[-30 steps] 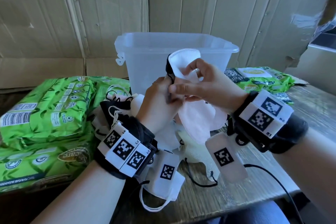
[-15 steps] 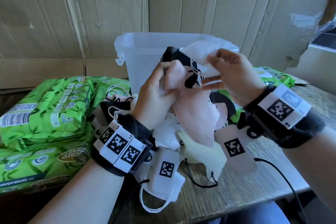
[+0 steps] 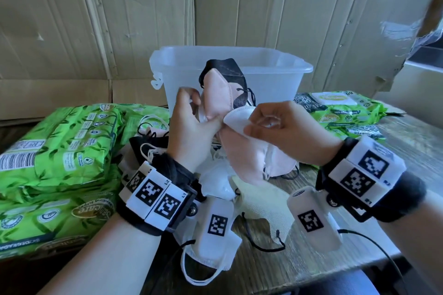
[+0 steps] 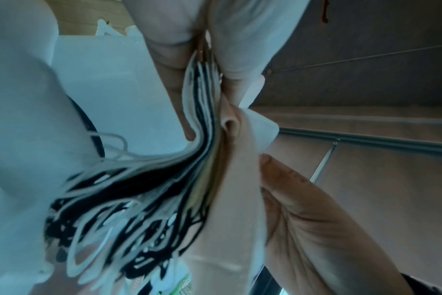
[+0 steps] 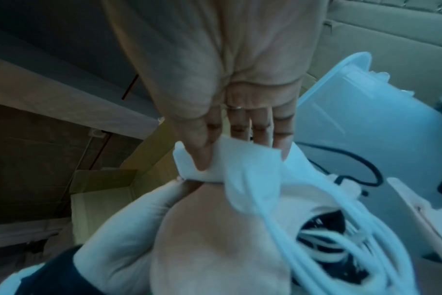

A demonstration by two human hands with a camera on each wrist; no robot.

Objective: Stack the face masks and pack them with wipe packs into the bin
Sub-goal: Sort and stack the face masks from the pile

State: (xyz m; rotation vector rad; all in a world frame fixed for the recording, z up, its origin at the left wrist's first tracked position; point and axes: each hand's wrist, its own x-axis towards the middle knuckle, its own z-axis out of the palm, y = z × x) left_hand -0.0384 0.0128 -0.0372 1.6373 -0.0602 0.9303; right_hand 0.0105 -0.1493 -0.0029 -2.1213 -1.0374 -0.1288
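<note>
Face mask stack (image 3: 217, 99) at frame centre, before translucent bin (image 3: 271, 84), pinched in left hand (image 3: 191, 132). Right hand (image 3: 282, 132) grips white mask (image 3: 237, 120) against stack. Loose masks (image 3: 215, 242) on table (image 3: 299, 266) below. Green wipe packs (image 3: 60, 151) at left.

Wipe packs (image 3: 57, 151) lie left of the bin (image 3: 275, 84), masks (image 3: 215, 189) before it

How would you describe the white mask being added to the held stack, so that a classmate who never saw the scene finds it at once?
Start at the clear plastic bin at the back of the wooden table. In front of it the left hand grips a fanned stack of masks. The white mask is pinched by the right hand against that stack; its neighbours there are pink and black.
</note>
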